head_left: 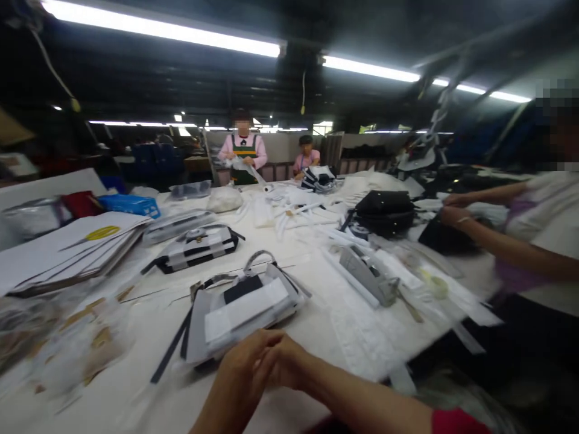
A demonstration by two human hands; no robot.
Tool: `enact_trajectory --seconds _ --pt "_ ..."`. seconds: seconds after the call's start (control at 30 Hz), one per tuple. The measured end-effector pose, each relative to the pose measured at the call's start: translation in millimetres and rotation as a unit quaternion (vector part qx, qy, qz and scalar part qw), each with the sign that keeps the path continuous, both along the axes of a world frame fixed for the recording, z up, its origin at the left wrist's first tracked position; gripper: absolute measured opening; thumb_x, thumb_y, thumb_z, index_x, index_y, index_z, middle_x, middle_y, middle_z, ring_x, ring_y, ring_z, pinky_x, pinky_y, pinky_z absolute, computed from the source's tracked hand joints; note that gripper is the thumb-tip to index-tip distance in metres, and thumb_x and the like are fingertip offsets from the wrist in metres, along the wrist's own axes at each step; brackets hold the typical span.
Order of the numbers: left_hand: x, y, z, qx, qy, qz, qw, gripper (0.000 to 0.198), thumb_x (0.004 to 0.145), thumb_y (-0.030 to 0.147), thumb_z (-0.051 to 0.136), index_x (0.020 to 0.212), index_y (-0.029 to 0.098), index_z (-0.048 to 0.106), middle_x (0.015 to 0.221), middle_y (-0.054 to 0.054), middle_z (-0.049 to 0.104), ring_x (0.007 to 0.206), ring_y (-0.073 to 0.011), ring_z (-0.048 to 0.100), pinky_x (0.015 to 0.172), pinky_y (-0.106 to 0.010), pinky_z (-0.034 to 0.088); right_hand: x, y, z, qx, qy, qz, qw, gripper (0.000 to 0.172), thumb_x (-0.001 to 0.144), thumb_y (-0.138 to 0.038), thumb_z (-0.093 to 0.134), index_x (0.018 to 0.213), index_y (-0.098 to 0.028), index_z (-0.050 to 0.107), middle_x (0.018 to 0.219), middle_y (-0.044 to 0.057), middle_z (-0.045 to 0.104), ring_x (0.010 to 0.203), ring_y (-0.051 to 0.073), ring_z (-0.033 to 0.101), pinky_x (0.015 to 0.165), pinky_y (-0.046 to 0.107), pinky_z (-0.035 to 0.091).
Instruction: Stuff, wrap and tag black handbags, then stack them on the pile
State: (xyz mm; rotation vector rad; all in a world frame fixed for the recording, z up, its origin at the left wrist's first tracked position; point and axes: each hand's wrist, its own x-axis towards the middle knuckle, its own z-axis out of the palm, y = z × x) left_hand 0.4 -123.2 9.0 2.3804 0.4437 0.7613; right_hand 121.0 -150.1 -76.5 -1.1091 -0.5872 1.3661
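Observation:
My left hand [244, 367] and my right hand [292, 361] meet at the near edge of the white table [149, 337], fingers curled and pressed against each other. Whatever lies between them is hidden. Just beyond my hands lies a grey bag [242, 307] wrapped in white paper strips, with dark straps trailing to the left. My right arm comes in from the lower right in a red sleeve [456, 422].
A second wrapped bag [199, 247], a stack of white card sheets with yellow-handled scissors [97, 234], a grey tape dispenser [368, 274], a black bag [384, 208] and paper strips cover the table. One person's arms [488, 232] reach in from the right; two more people stand at the far end.

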Motion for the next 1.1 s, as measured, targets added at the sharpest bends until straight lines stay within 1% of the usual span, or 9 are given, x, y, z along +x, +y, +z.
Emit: enact_trajectory --seconds 0.07,0.17,0.3,0.4,0.57,0.67,0.87,0.97,1.1 --pt "11 1 -9.3 0.042 -0.020 -0.013 0.999 0.024 0.096 0.037 0.051 0.108 0.025 0.068 0.099 -0.003 0.074 0.089 -0.0156 0.071 0.077 -0.021 0.058 30 -25 15.1 -0.010 -0.034 0.048 0.998 0.028 0.060 -0.032 0.076 0.083 -0.017 0.073 0.080 0.005 0.072 0.070 0.022 0.068 0.062 0.035 0.054" --pt "27 -8 -29.5 0.074 -0.017 -0.028 0.997 0.024 0.095 0.038 0.052 0.104 0.025 0.069 0.096 -0.003 0.075 0.086 -0.0158 0.072 0.076 -0.020 0.058 94 -70 41.9 0.011 -0.210 -0.070 0.975 0.022 0.072 -0.036 0.068 0.083 -0.017 0.073 0.077 0.004 0.071 0.073 0.019 0.067 0.068 0.031 0.052" --pt "52 -27 -50.6 0.087 0.029 -0.061 0.994 0.021 0.095 0.036 0.053 0.105 0.027 0.069 0.097 -0.002 0.075 0.087 -0.0149 0.072 0.079 -0.019 0.058 188 -136 60.8 0.013 -0.497 -0.227 0.838 0.018 0.079 -0.038 0.066 0.077 -0.022 0.073 0.078 0.002 0.072 0.077 0.020 0.064 0.075 0.031 0.047" --pt "74 -40 -63.2 0.123 0.066 -0.093 0.986 0.023 0.095 0.034 0.052 0.113 0.028 0.066 0.108 -0.003 0.073 0.096 -0.0159 0.071 0.083 -0.021 0.058 233 -184 51.5 -0.068 -0.549 -0.273 0.787 0.022 0.081 -0.042 0.064 0.073 -0.022 0.070 0.074 0.001 0.070 0.072 0.019 0.063 0.069 0.029 0.046" --pt "117 -71 -91.1 0.268 0.097 -0.148 0.947 0.062 0.089 0.035 0.060 0.146 0.024 0.039 0.146 -0.011 0.050 0.128 -0.0289 0.054 0.098 -0.043 0.053 269 -258 8.3 -0.176 -0.590 -0.336 0.713 0.032 0.082 -0.051 0.059 0.070 -0.022 0.066 0.071 0.001 0.069 0.068 0.020 0.062 0.067 0.029 0.043" --pt "142 -89 -110.1 0.318 0.121 -0.173 0.924 0.078 0.085 0.035 0.063 0.152 0.021 0.027 0.153 -0.013 0.038 0.136 -0.0337 0.044 0.102 -0.052 0.049 288 -316 -28.3 -0.264 -0.556 -0.378 0.691 0.037 0.083 -0.055 0.053 0.072 -0.022 0.067 0.071 0.002 0.070 0.067 0.020 0.063 0.065 0.030 0.043" --pt "168 -96 -140.4 0.378 0.118 -0.168 0.903 0.062 0.088 0.024 0.056 0.147 0.023 0.038 0.152 -0.009 0.042 0.138 -0.0306 0.041 0.110 -0.050 0.038 269 -437 -117.3 -0.392 -0.516 -0.365 0.669 0.040 0.084 -0.048 0.041 0.077 -0.019 0.068 0.075 0.005 0.072 0.074 0.025 0.068 0.066 0.032 0.047" --pt "169 -92 -143.6 0.387 0.113 -0.174 0.898 0.055 0.091 0.029 0.053 0.145 0.022 0.042 0.150 -0.010 0.044 0.137 -0.0292 0.042 0.112 -0.047 0.036 235 -452 -156.1 -0.396 -0.515 -0.330 0.686 0.036 0.085 -0.040 0.040 0.079 -0.021 0.069 0.075 0.004 0.073 0.075 0.024 0.069 0.067 0.033 0.051" --pt "168 -90 -141.9 0.405 0.108 -0.176 0.891 0.054 0.091 0.037 0.054 0.142 0.018 0.046 0.147 -0.013 0.048 0.135 -0.0295 0.045 0.110 -0.047 0.038 214 -419 -195.0 -0.367 -0.558 -0.258 0.698 0.031 0.084 -0.025 0.045 0.099 -0.018 0.071 0.103 0.012 0.073 0.102 0.027 0.066 0.091 0.040 0.049"
